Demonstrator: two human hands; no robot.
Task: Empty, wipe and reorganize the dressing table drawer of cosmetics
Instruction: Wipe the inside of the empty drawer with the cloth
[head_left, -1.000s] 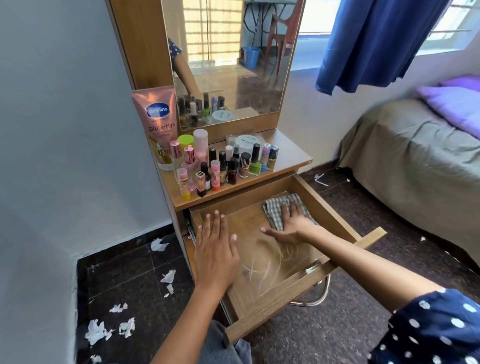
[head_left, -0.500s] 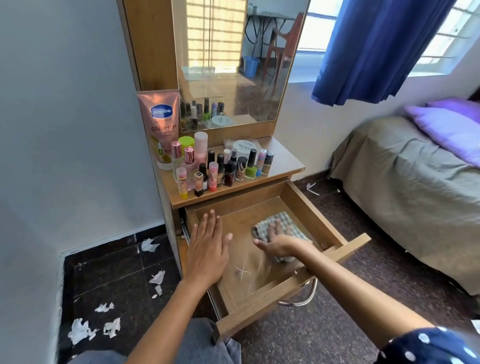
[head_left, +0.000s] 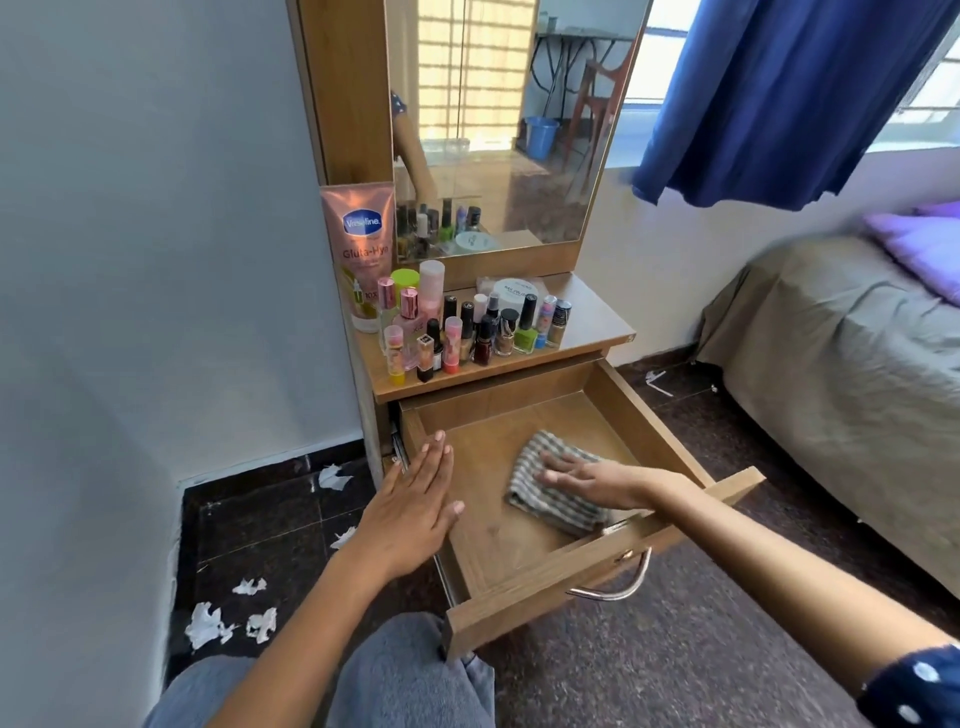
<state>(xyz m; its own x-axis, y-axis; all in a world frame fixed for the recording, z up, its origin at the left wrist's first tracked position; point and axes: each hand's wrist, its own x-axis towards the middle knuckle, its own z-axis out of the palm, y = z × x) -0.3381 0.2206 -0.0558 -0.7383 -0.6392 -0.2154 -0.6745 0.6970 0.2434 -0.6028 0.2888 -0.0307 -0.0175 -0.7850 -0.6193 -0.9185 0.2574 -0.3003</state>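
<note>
The wooden drawer (head_left: 670, 436) of the dressing table is pulled out and holds only a striped grey cloth (head_left: 540, 499). My right hand (head_left: 597, 480) lies flat on the cloth, fingers straight, pressing it onto the drawer floor near the front right. My left hand (head_left: 415, 506) rests flat on the drawer's left wall, fingers straight. Several cosmetics bottles (head_left: 478, 332) stand in rows on the table top (head_left: 597, 322), with a tall pink Vaseline tube (head_left: 361, 249) at the back left and a white round jar (head_left: 514, 291) behind them.
A mirror (head_left: 498, 130) rises behind the table top. Torn white paper scraps (head_left: 223, 621) lie on the dark floor to the left. A bed (head_left: 841, 374) with a grey sheet stands on the right, under a blue curtain (head_left: 779, 98). My knees are below the drawer front.
My right hand has dragged the cloth from the back of the drawer toward its front right. My left hand has stayed on the left wall. The camera has tilted a little.
</note>
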